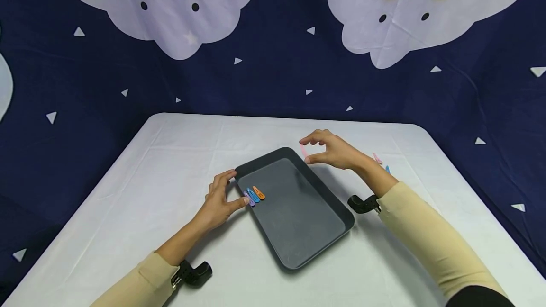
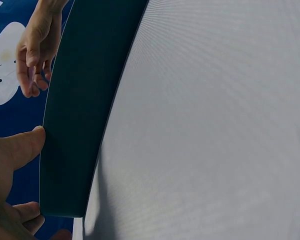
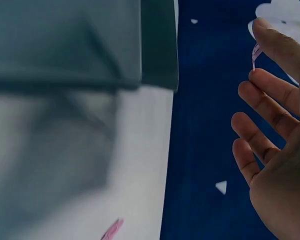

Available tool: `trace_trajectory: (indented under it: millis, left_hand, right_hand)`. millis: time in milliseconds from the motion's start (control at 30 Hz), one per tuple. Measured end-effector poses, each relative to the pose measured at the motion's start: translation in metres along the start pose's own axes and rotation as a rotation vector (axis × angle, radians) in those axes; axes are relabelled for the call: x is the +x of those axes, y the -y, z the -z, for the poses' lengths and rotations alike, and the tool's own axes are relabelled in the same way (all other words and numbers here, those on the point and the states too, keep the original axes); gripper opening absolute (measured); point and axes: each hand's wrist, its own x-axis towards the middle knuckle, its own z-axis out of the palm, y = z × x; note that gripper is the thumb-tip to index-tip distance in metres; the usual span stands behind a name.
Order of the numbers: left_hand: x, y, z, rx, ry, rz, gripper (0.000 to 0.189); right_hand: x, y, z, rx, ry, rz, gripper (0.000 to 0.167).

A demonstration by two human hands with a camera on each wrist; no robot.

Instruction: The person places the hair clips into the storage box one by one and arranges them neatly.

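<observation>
A dark grey rectangular tray [image 1: 298,217] lies askew on the table. My left hand [image 1: 218,203] holds its left corner, thumb at the rim and fingers at the corner's outer side; in the left wrist view the thumb [image 2: 27,145] touches the rim. Inside the tray, by that thumb, an orange hair clip [image 1: 258,193], a blue hair clip [image 1: 253,195] and a purple hair clip [image 1: 250,200] lie side by side. Above the tray's far right edge, my right hand [image 1: 330,149] pinches a pink hair clip [image 1: 304,151] between thumb and index finger, its other fingers spread.
A pink clip [image 1: 377,158] and a blue clip [image 1: 387,169] lie on the white-covered table [image 1: 162,165], right of the tray and near my right forearm. A dark blue cloth [image 1: 273,79] with clouds hangs behind. Black wrist cameras hang below both wrists.
</observation>
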Motion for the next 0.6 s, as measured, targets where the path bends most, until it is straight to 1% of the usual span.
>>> trace_trajectory:
  millis: [267,467,600]
  left_hand:
    - [0.0,-0.001,0.0,-0.001,-0.001,0.004,0.08]
    - [0.0,-0.001,-0.001,0.0,-0.006,0.003,0.079]
    - [0.0,-0.001,-0.001,-0.001,-0.008,0.004,0.079]
  right_hand:
    - [0.011,0.019,-0.014,0.033,0.026,0.055,0.052]
    - [0.019,0.025,-0.029,0.035,0.058,0.109,0.052]
    - [0.023,0.027,-0.039,0.034,0.073,0.162,0.053]
